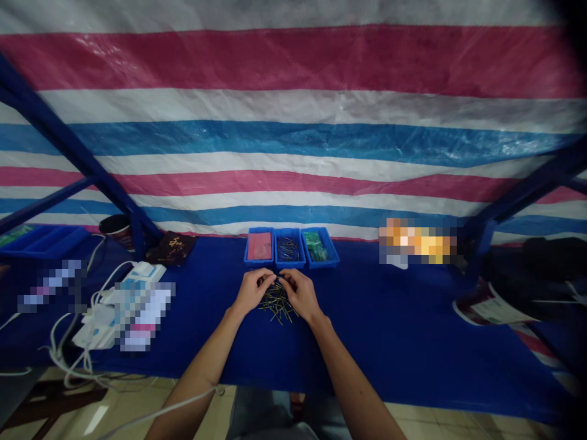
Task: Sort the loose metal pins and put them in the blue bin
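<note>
**Left hand [255, 289] and right hand [299, 292] meeting above a loose pile of slender, dark-and-brassy, metallic-looking pieces [279, 305]**

The pile is lying on the smooth blue tabletop [380, 342], beneath the hands and just on the near side of three small blue plastic trays, which are holding a flat pink stack [260, 245], dark slender pieces [288, 248] and small green pieces [315, 244]. The pile's pieces are crossing at many angles; each should be handling as light and stiff, not fragile, and probably slippery enough to roll. A fingertip pinch at mid-length would likely be surest, though neighbours might be snagging.

Thumbs and forefingers are curling toward each other, with the two hands' tips nearly meeting; I cannot tell whether either is pinching a piece. The bare forearms [208, 360] are slanting inward from the near edge, and the backs of the hands are facing largely upward.
</note>
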Motion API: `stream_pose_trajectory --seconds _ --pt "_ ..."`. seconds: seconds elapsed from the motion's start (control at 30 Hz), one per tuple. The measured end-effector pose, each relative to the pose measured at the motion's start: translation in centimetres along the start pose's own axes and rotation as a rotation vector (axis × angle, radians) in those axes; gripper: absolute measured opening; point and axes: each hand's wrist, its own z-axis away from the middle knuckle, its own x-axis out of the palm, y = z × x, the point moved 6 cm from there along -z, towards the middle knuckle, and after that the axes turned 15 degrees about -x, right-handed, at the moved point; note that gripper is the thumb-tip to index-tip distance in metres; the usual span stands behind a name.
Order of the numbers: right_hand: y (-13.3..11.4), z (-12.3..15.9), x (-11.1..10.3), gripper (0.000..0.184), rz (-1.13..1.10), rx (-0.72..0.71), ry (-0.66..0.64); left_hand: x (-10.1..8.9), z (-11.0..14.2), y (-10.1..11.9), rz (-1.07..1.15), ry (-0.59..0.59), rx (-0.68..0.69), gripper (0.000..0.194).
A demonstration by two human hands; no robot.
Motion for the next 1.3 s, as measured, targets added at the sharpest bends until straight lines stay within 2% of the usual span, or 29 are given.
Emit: stream_pose_trajectory --seconds 0.47,0.87,1.3 --pt "-0.35 -0.07 0.05 0.021 0.016 -0.022 -0.044 0.22 -0.03 -0.09 0.016 -0.042 0.003 0.024" --pt "-0.09 0.11 0.41 0.022 -0.013 -0.03 -0.074 0.35 0.01 0.08 -0.008 -0.063 0.022 0.027" --pt "-0.1 0.13 0.69 0.024 0.068 -0.028 -0.149 0.46 0.0 0.16 -0.024 -0.064 0.051 0.026"
